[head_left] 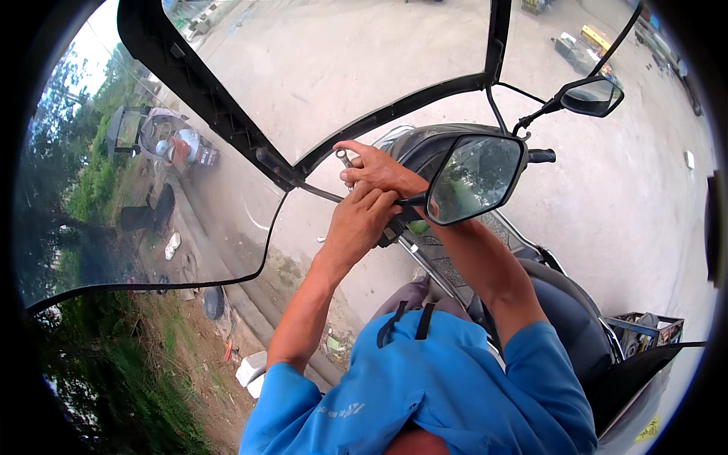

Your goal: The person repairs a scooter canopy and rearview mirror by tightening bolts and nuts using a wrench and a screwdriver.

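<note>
My right hand (383, 171) reaches across at the front of a scooter and is closed on a metal spanner (342, 156). The spanner's ring end sticks up between thumb and forefinger. Just below it and nearer me, my left hand (359, 222) bends its fingers over the handlebar at the foot of a mirror stem (412, 201). What those fingers grip is hidden beneath them. To the right of both hands is the black-framed mirror (476, 179), standing above my right forearm. The spanner's lower part is covered by my hands.
A black canopy frame (220, 106) with a clear windshield surrounds the front. A second mirror (593, 96) and a handlebar grip (541, 156) are farther right. The scooter seat (565, 311) lies beside me, with a crate (647, 334) behind it. Along the left runs a kerb (258, 334).
</note>
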Tool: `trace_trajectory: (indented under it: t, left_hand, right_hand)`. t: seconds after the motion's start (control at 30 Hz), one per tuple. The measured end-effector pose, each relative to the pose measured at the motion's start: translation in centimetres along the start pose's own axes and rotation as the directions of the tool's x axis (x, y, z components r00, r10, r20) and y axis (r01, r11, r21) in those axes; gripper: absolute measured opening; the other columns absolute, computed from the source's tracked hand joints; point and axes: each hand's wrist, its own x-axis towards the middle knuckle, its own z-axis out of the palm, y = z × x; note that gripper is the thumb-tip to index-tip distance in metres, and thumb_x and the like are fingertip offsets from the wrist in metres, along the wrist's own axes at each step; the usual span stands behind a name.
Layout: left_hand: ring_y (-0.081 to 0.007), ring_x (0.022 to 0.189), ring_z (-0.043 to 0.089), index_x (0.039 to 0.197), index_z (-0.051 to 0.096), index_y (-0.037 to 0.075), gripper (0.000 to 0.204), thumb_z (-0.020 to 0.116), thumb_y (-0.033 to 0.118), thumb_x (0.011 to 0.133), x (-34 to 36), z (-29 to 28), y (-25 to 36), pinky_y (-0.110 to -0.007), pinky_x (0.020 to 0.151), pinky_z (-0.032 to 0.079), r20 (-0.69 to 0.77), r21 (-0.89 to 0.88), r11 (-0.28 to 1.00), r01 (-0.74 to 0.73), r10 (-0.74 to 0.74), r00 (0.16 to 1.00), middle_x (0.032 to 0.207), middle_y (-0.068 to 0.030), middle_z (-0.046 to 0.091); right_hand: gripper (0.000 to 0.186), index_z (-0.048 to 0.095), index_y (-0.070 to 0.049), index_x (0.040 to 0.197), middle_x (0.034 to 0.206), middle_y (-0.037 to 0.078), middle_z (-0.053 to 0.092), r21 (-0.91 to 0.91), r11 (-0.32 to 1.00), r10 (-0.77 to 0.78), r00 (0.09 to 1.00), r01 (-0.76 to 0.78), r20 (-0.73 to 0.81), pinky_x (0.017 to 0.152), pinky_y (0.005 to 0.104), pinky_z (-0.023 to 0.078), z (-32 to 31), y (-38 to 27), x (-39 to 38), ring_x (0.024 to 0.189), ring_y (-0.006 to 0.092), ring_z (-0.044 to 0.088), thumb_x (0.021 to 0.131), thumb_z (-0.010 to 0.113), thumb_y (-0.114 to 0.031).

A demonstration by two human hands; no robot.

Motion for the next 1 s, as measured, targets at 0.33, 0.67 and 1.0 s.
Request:
trace_trajectory:
  t: [0.33, 0.67, 1.0]
  left_hand:
    - [-0.0301, 0.080, 0.063, 0.092, 0.058, 0.002, 0.015, 0.064, 0.017, 0.092, 2.8, 0.2, -0.4, -0.041, 0.069, 0.051, 0.184, 0.118, 0.968, 0.223, -0.242, 0.953, 0.082, -0.0152, 0.066]
    - [-0.0118, 0.059, 0.055, 0.116, 0.043, -0.001, 0.022, 0.049, 0.011, 0.098, 3.0, 2.3, -2.0, -0.029, 0.056, 0.044, 0.166, -0.538, 0.591, 0.602, -0.626, 0.762, 0.071, -0.0079, 0.064]
    - [-0.0148, 0.075, 0.057, 0.114, 0.049, 0.003, 0.029, 0.053, 0.029, 0.103, -1.2, 1.5, -3.1, -0.033, 0.066, 0.049, 0.176, -0.703, 0.387, 0.597, -0.719, 0.673, 0.086, -0.0065, 0.059]
  right_hand:
    - [0.025, 0.055, -0.001, 0.116, 0.072, -0.001, 0.051, 0.532, 0.528, -0.340, 0.738, 0.662, -0.582, 0.055, 0.0229, 0.041, -4.7, 1.4, -1.0, 0.057, 0.0077, 0.047, 0.098, 0.057, -0.017]
    - [0.017, 0.065, -0.004, 0.100, 0.079, -0.003, 0.057, 0.591, 0.803, 0.356, 0.732, 0.078, -0.580, 0.045, 0.0179, 0.029, -2.9, -0.2, -11.0, 0.052, -0.0007, 0.038, 0.092, 0.070, -0.017]
    - [0.053, 0.057, 0.000, 0.127, 0.106, 0.002, 0.065, 0.164, 0.985, 0.032, 0.863, 0.059, -0.504, 0.067, 0.0206, 0.045, 1.1, -4.4, -7.8, 0.075, 0.0034, 0.055, 0.083, 0.080, -0.016]
